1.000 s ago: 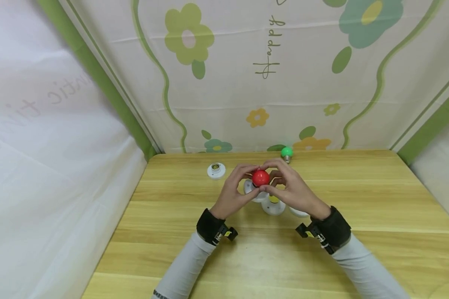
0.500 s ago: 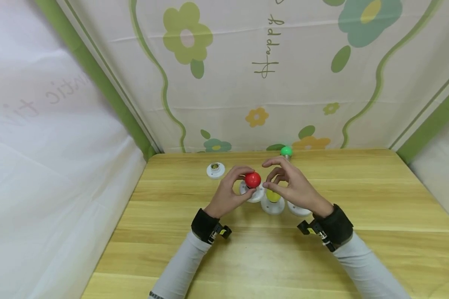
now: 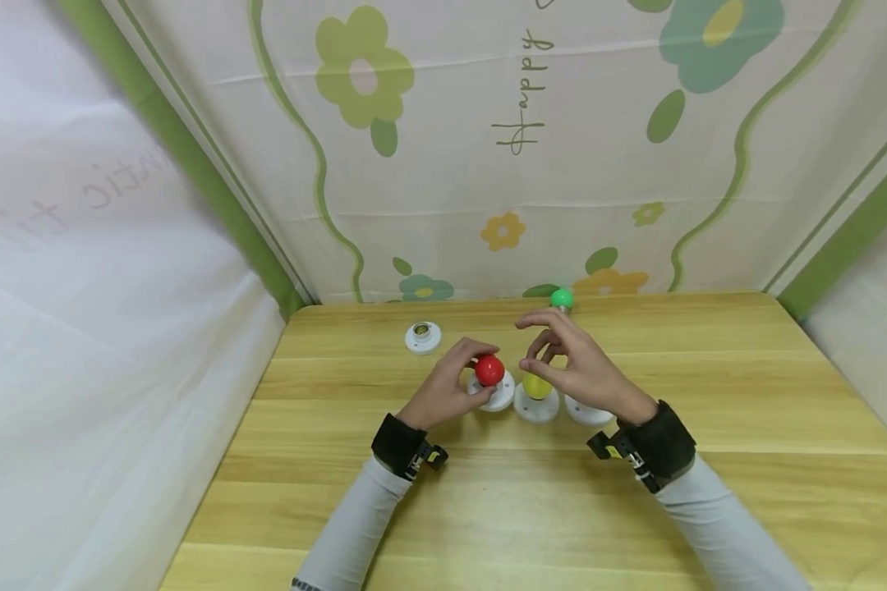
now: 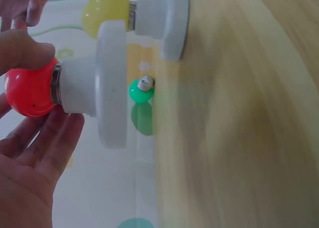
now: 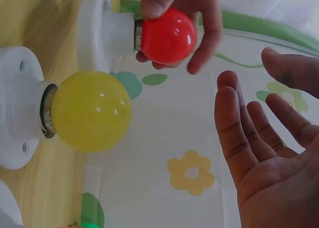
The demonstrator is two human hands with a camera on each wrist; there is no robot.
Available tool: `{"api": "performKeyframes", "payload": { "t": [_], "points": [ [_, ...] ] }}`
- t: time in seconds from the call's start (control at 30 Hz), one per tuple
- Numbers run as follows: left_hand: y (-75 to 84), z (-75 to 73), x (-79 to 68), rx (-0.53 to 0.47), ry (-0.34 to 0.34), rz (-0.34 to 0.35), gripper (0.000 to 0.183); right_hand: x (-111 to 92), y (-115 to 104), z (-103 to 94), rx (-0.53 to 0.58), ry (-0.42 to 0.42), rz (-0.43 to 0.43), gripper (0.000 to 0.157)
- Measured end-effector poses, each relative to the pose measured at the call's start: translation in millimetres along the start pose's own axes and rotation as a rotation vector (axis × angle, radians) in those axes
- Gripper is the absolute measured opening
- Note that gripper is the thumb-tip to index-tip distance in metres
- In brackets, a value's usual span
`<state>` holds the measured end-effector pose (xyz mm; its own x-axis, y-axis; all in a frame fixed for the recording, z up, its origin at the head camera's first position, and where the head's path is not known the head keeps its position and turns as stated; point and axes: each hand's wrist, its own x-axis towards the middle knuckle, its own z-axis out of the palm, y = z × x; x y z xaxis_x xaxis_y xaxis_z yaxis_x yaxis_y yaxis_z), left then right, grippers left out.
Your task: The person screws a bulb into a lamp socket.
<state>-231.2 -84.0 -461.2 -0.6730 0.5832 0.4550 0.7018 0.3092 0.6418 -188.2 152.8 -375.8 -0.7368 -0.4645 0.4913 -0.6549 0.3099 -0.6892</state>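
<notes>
The left hand (image 3: pixel 443 394) pinches the red bulb (image 3: pixel 489 370) between its thumb and fingers. The bulb sits in a white socket (image 3: pixel 501 400), its metal collar showing at the rim; in the left wrist view the two are raised together, the base apart from the table (image 3: pixel 488 517).

The right hand (image 3: pixel 582 369) holds nothing: its fingers are spread and lightly bent, the thumb apart from them. It is near the yellow bulb (image 3: pixel 537 387), which it overlaps in the head view, though the right wrist view shows a gap between them.

The yellow bulb stands upright in a second socket (image 3: pixel 536 411) on the table, just beside the red one. To the right, partly hidden under the right hand, lies an end socket (image 3: pixel 587 414); what it bears cannot be made out from above.

Near the table's far edge lies a green bulb (image 3: pixel 562 298), its screw cap bare. A bulbless socket (image 3: pixel 423 338) stands at the far left, its brass inside visible. A flowered cloth (image 3: pixel 429 180) hangs behind the table.
</notes>
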Motion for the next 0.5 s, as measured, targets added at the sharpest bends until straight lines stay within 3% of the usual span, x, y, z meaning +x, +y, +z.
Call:
{"api": "performKeyframes", "payload": {
  "t": [0.23, 0.5],
  "points": [
    [-9.7, 1.3, -3.6, 0.033, -0.107, -0.084, 0.043, 0, 5, -0.2, -0.015, -0.008, -0.006, 0.051],
    [-17.8, 3.5, -6.2, 0.065, -0.166, -0.141, 0.042, 0, 9, -1.0, -0.03, -0.012, -0.001, 0.05]
  ]
}}
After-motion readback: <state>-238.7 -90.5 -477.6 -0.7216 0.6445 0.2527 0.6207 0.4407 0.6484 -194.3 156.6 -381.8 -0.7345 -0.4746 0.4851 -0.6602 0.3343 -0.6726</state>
